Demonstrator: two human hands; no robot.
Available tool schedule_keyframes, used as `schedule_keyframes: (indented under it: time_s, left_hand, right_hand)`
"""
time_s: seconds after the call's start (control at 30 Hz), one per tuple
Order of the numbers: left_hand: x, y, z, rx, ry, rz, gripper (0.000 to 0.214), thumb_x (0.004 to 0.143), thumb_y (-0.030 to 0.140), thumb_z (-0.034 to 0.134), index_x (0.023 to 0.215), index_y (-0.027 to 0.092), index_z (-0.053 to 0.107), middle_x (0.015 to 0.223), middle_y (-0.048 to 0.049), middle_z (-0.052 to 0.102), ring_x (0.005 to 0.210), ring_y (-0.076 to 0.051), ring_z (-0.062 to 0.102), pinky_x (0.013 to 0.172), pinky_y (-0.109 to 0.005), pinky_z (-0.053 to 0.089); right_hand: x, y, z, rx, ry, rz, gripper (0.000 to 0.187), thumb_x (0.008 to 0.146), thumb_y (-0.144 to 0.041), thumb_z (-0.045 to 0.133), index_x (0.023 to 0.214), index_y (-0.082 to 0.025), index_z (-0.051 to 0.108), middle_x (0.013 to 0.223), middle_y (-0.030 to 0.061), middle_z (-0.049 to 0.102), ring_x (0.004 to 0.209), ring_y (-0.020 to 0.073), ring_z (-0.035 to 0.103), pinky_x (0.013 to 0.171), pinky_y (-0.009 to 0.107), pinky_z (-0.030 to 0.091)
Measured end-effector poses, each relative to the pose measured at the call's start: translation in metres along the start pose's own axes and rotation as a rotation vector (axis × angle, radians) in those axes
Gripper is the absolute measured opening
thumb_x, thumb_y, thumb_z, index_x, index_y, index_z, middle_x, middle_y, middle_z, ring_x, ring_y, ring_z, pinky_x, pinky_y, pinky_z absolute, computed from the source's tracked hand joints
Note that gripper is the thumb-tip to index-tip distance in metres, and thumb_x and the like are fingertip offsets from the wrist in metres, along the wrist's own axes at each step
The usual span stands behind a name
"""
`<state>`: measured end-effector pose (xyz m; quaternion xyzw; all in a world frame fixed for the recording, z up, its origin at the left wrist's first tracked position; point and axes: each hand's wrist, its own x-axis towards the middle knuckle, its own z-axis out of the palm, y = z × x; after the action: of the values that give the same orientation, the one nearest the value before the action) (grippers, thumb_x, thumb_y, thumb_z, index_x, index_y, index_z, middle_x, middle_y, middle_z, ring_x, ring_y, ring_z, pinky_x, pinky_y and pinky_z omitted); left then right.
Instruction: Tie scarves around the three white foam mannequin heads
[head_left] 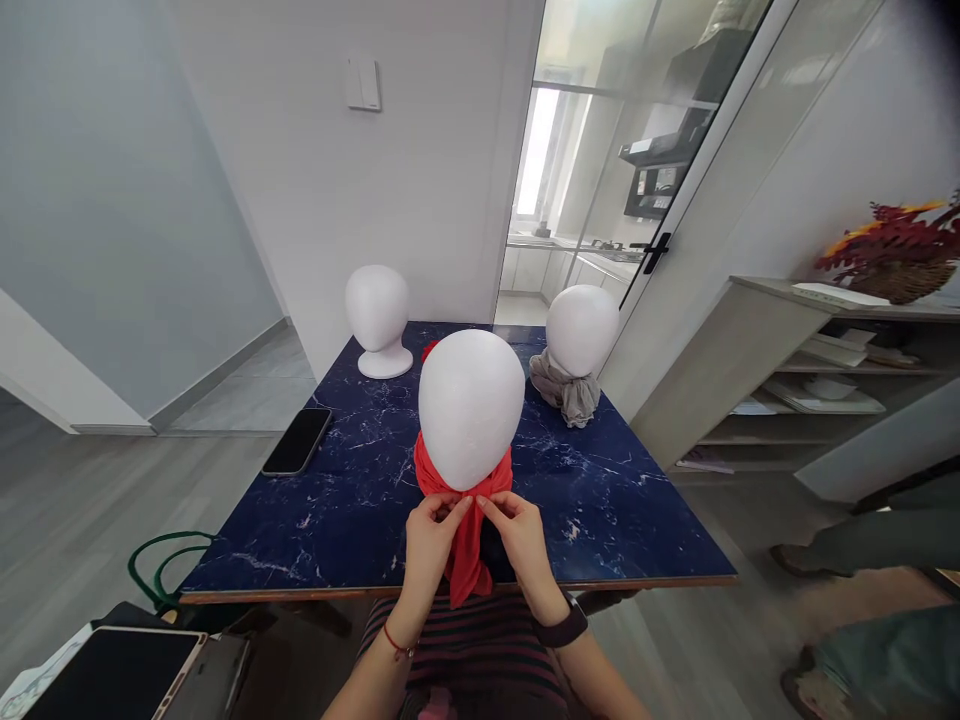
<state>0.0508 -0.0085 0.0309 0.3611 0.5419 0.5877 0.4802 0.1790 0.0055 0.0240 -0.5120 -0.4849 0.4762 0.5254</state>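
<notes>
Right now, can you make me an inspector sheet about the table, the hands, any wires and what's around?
Surface: dark blue table, white-streaked.
Things: red cloth wrapped below the front white head; gray cloth below the right-hand head; left-hand head uncovered.
Clutter: phone near the table's left edge; red thing mostly hidden behind the front head.
Hands: left hand and right hand pinch the red cloth.
Cables: nothing seen.
Surroundings: glass door behind; shelf unit and another person's legs at right.

The left hand and right hand nearly meet, fingers pinched against thumbs; 2 forearms slant inward.
</notes>
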Motion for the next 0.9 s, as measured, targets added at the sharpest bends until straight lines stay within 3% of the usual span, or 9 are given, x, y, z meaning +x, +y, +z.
schedule_keyframes:
  time_s: [0.1,0.2,0.3,0.4,0.5,0.57,0.7,0.8,0.9]
  left_hand:
    - [0.002,-0.004,0.005,-0.085,0.008,-0.009,0.017,0.061,0.03,0.077,0.067,0.015,0.071,0.067,-0.0039,0.068,0.064,-0.015,0.056,0.065,-0.025,0.042]
    - [-0.001,-0.003,0.004,-0.146,0.065,-0.022,0.015,0.064,0.029,0.074,0.064,0.015,0.067,0.057,0.0015,0.06,0.053,-0.01,0.047,0.055,-0.021,0.037]
    - [-0.002,-0.006,-0.004,-0.144,0.145,0.014,0.017,0.068,0.03,0.07,0.062,0.016,0.062,0.05,0.0059,0.047,0.046,-0.007,0.036,0.047,-0.02,0.029]
    - [0.003,-0.011,-0.016,-0.068,0.183,0.052,0.019,0.07,0.033,0.069,0.065,0.016,0.061,0.053,0.0056,0.048,0.048,-0.007,0.037,0.049,-0.02,0.031]
    - [0.012,-0.014,-0.027,-0.024,0.241,0.074,0.023,0.071,0.037,0.069,0.079,0.017,0.062,0.066,0.0037,0.053,0.053,-0.008,0.044,0.052,-0.02,0.037]
    - [0.019,-0.013,-0.033,-0.042,0.278,0.079,0.031,0.072,0.04,0.067,0.095,0.02,0.059,0.076,0.0026,0.055,0.059,-0.009,0.049,0.055,-0.021,0.042]
    - [0.03,-0.007,-0.032,-0.073,0.192,-0.001,0.056,0.076,0.044,0.062,0.125,0.021,0.048,0.094,-0.0035,0.057,0.075,-0.014,0.058,0.061,-0.026,0.05]
    - [0.032,-0.005,-0.027,-0.067,0.088,-0.021,0.064,0.075,0.044,0.064,0.131,0.019,0.045,0.103,-0.0087,0.061,0.085,-0.02,0.061,0.067,-0.03,0.053]
    - [0.035,-0.012,-0.029,-0.057,0.032,-0.041,0.06,0.073,0.041,0.064,0.127,0.018,0.05,0.118,-0.0113,0.059,0.09,-0.023,0.062,0.069,-0.031,0.054]
  right_hand:
    - [0.003,0.003,-0.005,0.039,-0.042,-0.002,0.031,0.064,-0.043,0.074,0.063,-0.015,0.063,0.06,-0.0001,0.059,0.058,0.0125,0.048,0.06,0.025,0.039]
    - [0.007,0.007,-0.013,0.095,-0.043,-0.01,0.03,0.066,-0.042,0.073,0.063,-0.015,0.06,0.06,-0.0016,0.056,0.06,0.0122,0.047,0.062,0.025,0.038]
    - [0.012,0.014,-0.021,0.1,0.026,-0.032,0.03,0.067,-0.043,0.072,0.063,-0.016,0.059,0.063,-0.0018,0.055,0.063,0.0129,0.048,0.064,0.026,0.039]
    - [0.014,0.02,-0.026,0.085,0.004,-0.024,0.029,0.066,-0.042,0.073,0.065,-0.017,0.058,0.068,-0.0002,0.058,0.067,0.0151,0.052,0.068,0.028,0.043]
    - [0.015,0.021,-0.028,0.073,-0.066,-0.017,0.027,0.066,-0.035,0.073,0.082,-0.017,0.059,0.083,0.0033,0.064,0.076,0.0184,0.058,0.073,0.031,0.047]
    - [0.015,0.021,-0.027,0.066,0.007,-0.042,0.037,0.068,-0.03,0.069,0.102,-0.019,0.057,0.1,0.006,0.063,0.082,0.0181,0.059,0.078,0.033,0.049]
    - [0.018,0.019,-0.017,-0.003,0.146,-0.102,0.058,0.078,-0.025,0.055,0.134,-0.023,0.038,0.124,0.01,0.052,0.091,0.018,0.058,0.087,0.038,0.049]
    - [0.018,0.019,-0.005,-0.144,0.155,-0.197,0.051,0.081,-0.022,0.047,0.131,-0.022,0.044,0.125,0.0098,0.05,0.109,0.022,0.052,0.1,0.042,0.041]
    - [0.016,0.021,0.0,-0.206,0.136,-0.228,0.042,0.079,-0.019,0.044,0.121,-0.021,0.054,0.118,0.0089,0.053,0.113,0.0234,0.049,0.103,0.043,0.037]
